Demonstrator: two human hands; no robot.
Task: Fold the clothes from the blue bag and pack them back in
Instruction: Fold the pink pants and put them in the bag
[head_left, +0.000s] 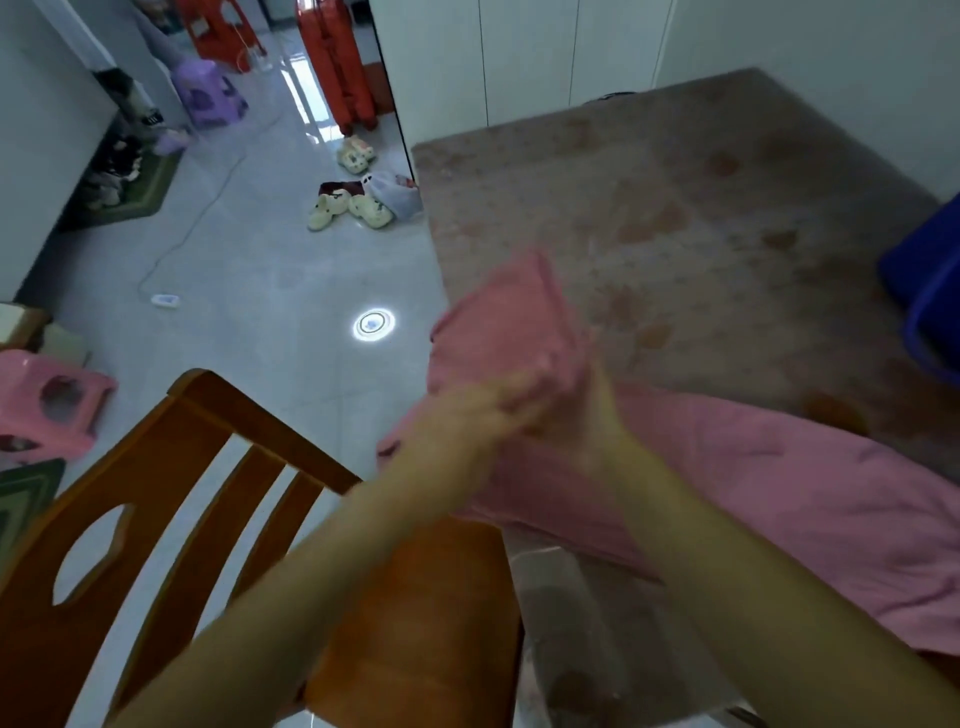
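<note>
Though blurred, left hand (480, 413) and right hand (597, 415) clutch pink garment (511, 322).

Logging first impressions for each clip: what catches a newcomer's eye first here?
The pink garment sprawls across the table, a bunch of it lifted where the left hand and right hand grip it. Then the blue bag at the right edge and the wooden chair lower left.

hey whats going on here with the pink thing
A person is folding a pink garment on the table. The left hand and right hand together hold one end lifted at the table's near-left corner, the rest lying on the tabletop. The blue bag sits at the right edge; the garment is not in it yet.
</note>
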